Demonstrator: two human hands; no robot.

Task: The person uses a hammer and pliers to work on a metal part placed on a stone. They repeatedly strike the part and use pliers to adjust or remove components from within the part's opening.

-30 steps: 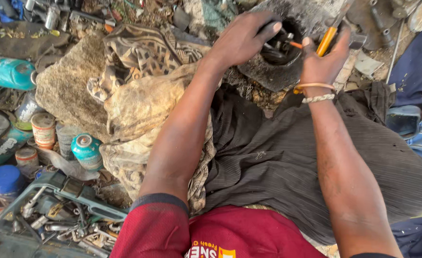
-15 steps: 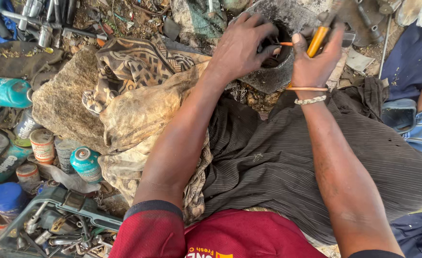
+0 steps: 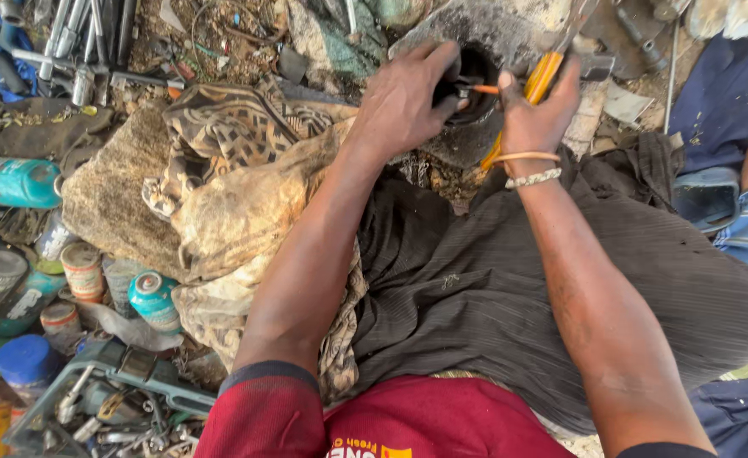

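- hands work at the top of the view, over a dark round part (image 3: 484, 102) that lies on the littered ground just past the person's knees.
- left hand (image 3: 408, 102) is closed over the part's near rim, fingers curled at the edge of its dark opening, pressing it steady.
- right hand (image 3: 539, 114) is wrapped tight round a tool with orange grips (image 3: 543, 76), probably pliers; its metal end runs out of view at the top edge.
- a thin orange wire (image 3: 484, 88) crosses from the opening toward the right hand, ending just beside the left fingertips; what it joins inside the hole is too dark to tell.
- patterned rag (image 3: 221, 187) is heaped beside the left forearm, with spray cans (image 3: 149, 297) and tins to the left and a crate of tools (image 3: 94, 407) at the lower left corner.
- risk, as i judge it: the tool works very close to the left fingertips, so a slip off the wire could pinch or jab them.
- the part sits on loose rubble, so a hard pull could rock it out from under the left hand.
- the wire looks thin; too much squeeze or twist might snap it.
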